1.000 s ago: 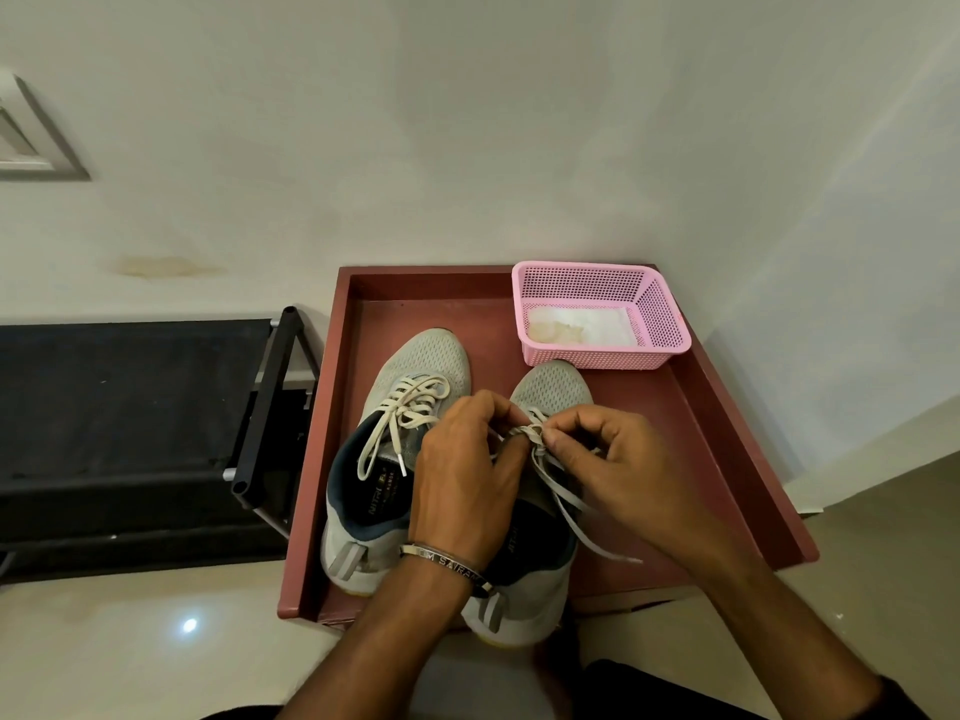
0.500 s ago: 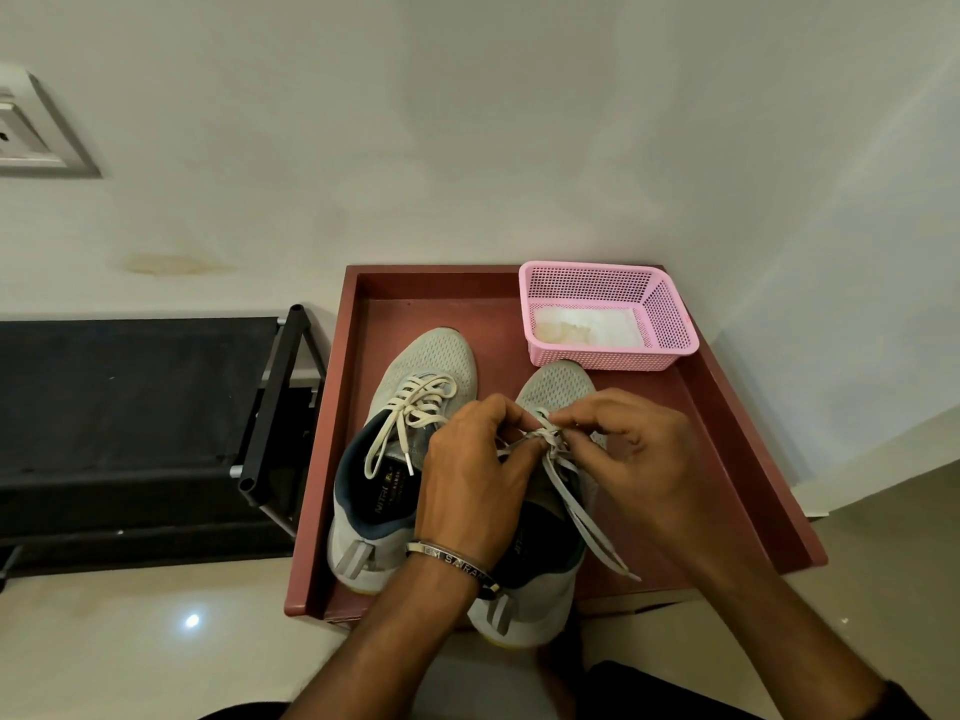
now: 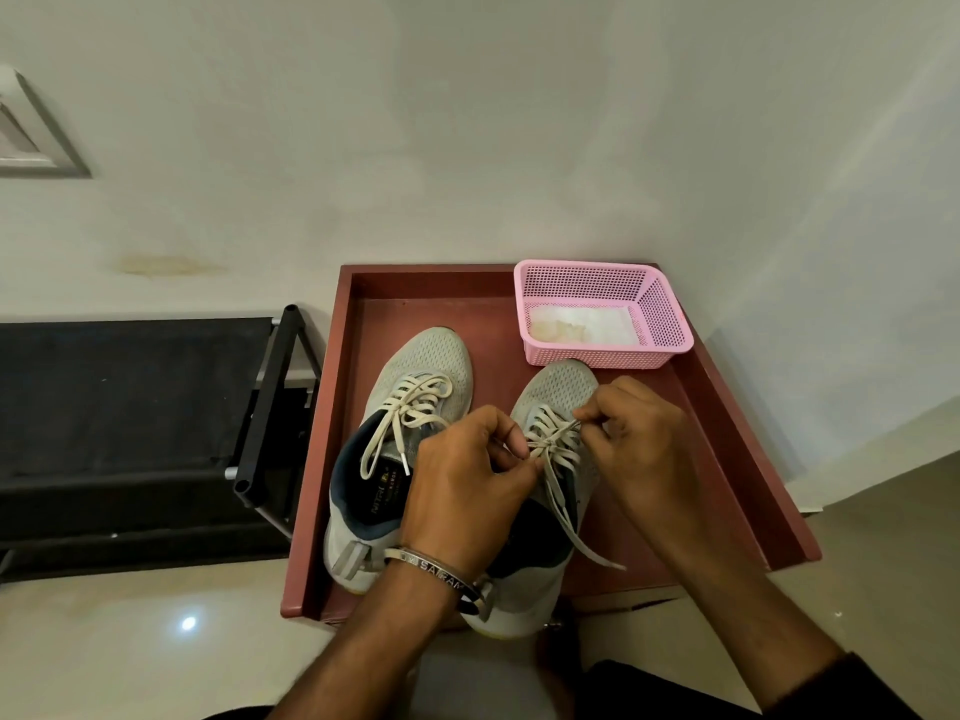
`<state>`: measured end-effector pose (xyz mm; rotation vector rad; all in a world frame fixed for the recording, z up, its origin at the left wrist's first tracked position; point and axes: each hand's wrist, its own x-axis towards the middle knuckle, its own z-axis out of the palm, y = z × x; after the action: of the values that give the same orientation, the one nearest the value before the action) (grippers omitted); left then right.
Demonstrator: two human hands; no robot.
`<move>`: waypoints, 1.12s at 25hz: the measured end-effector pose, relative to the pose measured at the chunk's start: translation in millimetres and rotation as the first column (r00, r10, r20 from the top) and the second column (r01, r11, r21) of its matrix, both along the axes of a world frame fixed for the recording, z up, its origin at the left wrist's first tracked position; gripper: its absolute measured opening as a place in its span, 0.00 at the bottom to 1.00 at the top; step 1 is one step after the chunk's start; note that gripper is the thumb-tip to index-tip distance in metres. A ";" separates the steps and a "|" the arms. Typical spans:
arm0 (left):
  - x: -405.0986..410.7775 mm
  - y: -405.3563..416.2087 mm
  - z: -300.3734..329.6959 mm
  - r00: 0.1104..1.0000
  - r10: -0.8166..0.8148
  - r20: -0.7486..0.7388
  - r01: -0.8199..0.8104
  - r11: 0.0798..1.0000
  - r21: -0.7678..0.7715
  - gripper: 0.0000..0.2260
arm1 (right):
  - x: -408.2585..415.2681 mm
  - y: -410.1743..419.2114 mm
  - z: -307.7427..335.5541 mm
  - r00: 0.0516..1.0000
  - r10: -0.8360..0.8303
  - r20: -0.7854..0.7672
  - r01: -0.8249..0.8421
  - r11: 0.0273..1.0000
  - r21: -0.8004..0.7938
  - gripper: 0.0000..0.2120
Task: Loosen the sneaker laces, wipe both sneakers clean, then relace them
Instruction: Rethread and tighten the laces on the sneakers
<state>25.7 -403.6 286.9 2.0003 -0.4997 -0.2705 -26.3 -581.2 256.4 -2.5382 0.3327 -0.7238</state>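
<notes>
sneaker laces: working the knot on the right-hand shoe

the sneaker laces (image 3: 551, 449) of the right sneaker (image 3: 550, 491) are bunched at a knot over the tongue, and both hands are on it. the left hand (image 3: 467, 491) pinches the lace at the knot between thumb and curled fingers; the right hand (image 3: 639, 444) pinches a strand just beyond it, nearer the toe. one loose end trails off the shoe toward the tray's near right corner. this sneaker sits near the middle of the red tray (image 3: 748, 459), its heel hanging over the near edge, its toe close to the pink basket (image 3: 665, 324) in the far right corner. the left sneaker (image 3: 410, 444) lies beside it toward the left edge, laces slack.

whether the knot is being undone or tied cannot be told. either way, the step probably goes best with the left hand steadying the crossing while the right draws one strand at a time, evenly, so nothing jams. a hard tug risks sliding the overhanging shoe off the edge.
</notes>
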 end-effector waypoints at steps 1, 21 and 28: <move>-0.3 0.5 0.7 1.000 -0.011 -0.005 0.011 1.000 0.014 0.09 | 1.6 0.0 -2.0 1.000 -0.004 -0.005 0.004 1.000 0.010 0.08; -7.7 -1.1 -13.2 0.952 -0.123 0.281 0.075 0.982 0.176 0.19 | -20.6 16.0 -6.6 0.895 0.026 -0.445 0.340 0.607 0.718 0.28; -5.2 2.9 -11.3 0.946 -0.095 0.309 0.021 0.972 0.235 0.17 | -0.4 20.1 -23.1 0.937 0.014 -0.349 0.247 0.679 0.691 0.26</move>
<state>20.5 -400.7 275.5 2.2719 -0.7618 -0.0387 -26.7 -561.1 233.3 -1.8437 0.7435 -0.1241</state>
